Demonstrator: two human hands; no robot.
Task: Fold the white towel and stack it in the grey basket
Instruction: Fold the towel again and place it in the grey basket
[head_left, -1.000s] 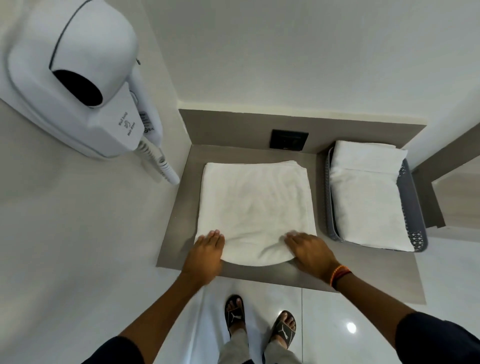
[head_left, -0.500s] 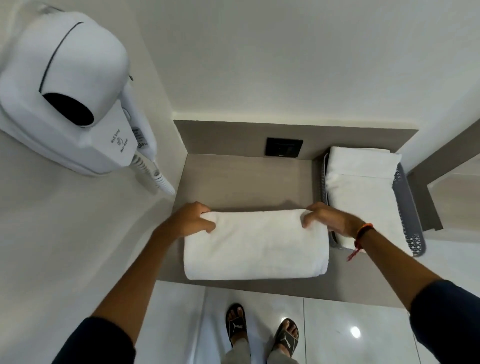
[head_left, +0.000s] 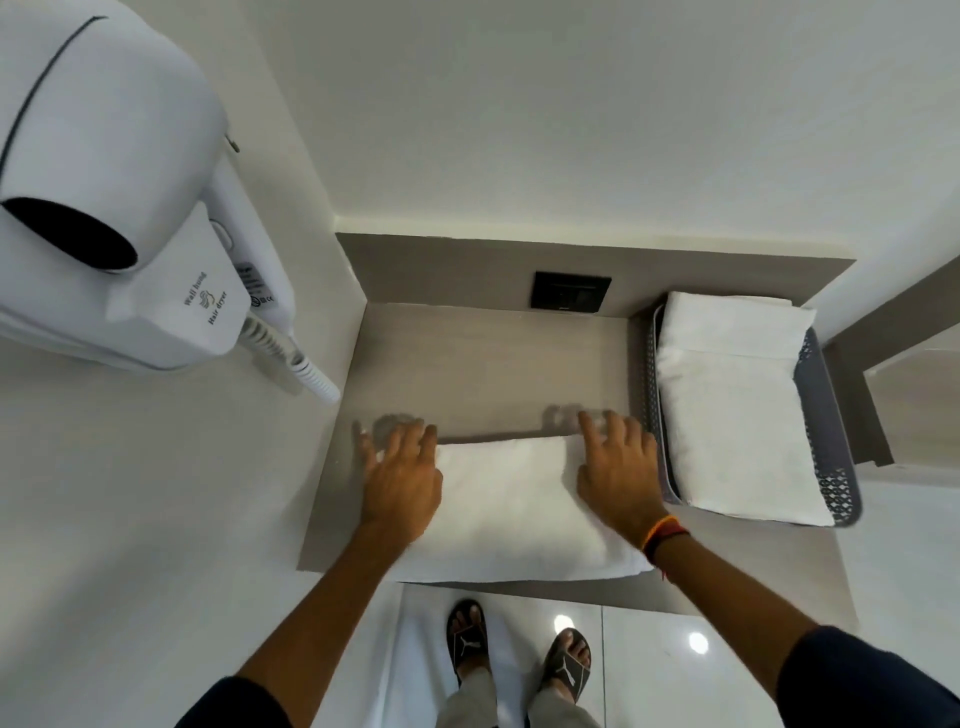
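Observation:
The white towel (head_left: 511, 512) lies folded into a wide band along the front edge of the beige counter (head_left: 493, 364). My left hand (head_left: 402, 475) rests flat on its left end, fingers spread and reaching past the far edge. My right hand (head_left: 618, 467) lies flat on the right end, fingers apart, holding nothing. Just right of the towel stands the grey basket (head_left: 826, 415), with a stack of folded white towels (head_left: 732, 405) inside that fills it.
A white wall-mounted hair dryer (head_left: 119, 223) with a coiled cord hangs at the left. A black socket plate (head_left: 570, 292) sits on the back panel. Walls close the counter at the back and left. My sandalled feet (head_left: 519, 654) stand on glossy floor below.
The towel was folded in half from the front, then its far edge was let go. Both hands went from pinching the far corners to lying flat on the folded band.

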